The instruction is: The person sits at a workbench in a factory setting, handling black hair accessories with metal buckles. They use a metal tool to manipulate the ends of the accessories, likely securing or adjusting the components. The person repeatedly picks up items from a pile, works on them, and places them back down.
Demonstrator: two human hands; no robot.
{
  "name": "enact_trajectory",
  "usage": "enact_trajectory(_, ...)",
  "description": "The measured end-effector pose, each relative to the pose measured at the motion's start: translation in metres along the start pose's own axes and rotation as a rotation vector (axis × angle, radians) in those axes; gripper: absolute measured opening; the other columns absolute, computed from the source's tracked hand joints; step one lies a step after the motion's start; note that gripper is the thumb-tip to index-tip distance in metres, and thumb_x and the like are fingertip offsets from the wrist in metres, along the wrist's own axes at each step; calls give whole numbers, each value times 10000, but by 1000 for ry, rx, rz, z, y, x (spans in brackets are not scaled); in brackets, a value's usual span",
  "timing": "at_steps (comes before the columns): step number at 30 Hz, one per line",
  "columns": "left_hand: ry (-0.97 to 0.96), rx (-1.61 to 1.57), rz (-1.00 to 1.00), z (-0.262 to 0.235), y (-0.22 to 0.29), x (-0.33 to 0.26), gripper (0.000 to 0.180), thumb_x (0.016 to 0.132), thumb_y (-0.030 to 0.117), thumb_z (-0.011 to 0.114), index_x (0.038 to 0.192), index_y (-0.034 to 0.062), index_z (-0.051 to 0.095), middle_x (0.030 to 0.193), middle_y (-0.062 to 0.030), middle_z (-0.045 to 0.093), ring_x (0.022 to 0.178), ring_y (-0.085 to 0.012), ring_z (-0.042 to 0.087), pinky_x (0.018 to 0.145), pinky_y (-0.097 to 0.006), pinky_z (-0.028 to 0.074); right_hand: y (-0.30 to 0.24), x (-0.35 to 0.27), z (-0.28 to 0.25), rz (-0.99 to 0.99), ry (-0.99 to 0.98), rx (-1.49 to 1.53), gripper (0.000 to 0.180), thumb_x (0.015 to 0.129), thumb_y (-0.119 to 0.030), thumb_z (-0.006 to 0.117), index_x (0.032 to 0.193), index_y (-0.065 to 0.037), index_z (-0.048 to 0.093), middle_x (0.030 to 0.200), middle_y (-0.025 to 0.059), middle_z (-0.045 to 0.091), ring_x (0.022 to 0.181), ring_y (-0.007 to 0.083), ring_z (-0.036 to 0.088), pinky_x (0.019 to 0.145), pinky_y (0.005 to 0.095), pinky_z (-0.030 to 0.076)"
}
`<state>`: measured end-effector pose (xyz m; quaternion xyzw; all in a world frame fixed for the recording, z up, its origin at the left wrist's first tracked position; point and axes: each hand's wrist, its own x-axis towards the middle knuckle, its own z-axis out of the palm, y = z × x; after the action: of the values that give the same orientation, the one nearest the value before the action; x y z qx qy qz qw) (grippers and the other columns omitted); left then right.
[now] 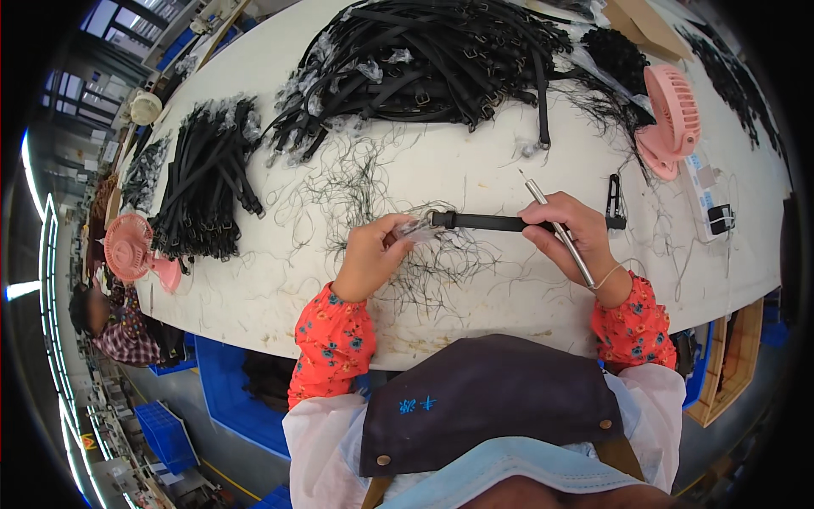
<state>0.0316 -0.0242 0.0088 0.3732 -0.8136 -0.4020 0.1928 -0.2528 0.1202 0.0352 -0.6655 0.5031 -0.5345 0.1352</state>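
A black leather belt (487,222) stretches level between my two hands, just above the white table. My left hand (370,253) is closed on its buckle end, pinching the clear plastic wrap (415,230) around the buckle. My right hand (581,222) grips the strap between thumb and fingers. The same hand also holds a slim silver pen-like tool (578,261), its thin tip pointing up and away to the left. Loose black thread ends (432,276) lie under and around the belt. Beyond my right hand a small black angular piece (613,199) shows; its kind I cannot make out.
A large heap of black belts (424,64) covers the far middle, with a smaller pile (203,182) at left. Pink fans stand left (130,246) and right (672,110). A power strip (702,195) with cable lies right. Blue bins (233,394) sit below the table.
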Motion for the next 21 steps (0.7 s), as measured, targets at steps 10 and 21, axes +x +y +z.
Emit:
enact_trajectory(10,304,295,219,-18,-14,8,147,920,61,641,1043,37,718,930,-78,722,911,-184,660,776,-307,488,5,0,-24,-11,117,-9,257,839,23,753,1055,-79,660,942,72,698,720,122,612,636,235,483)
enact_trajectory(21,140,24,313,29,51,19,474,857,58,726,1309,28,584,1405,-177,559,1324,-292,523,1105,-374,391,-6,3,-29,-77,97,14,249,845,14,748,1054,-67,640,967,107,710,782,172,659,696,273,524)
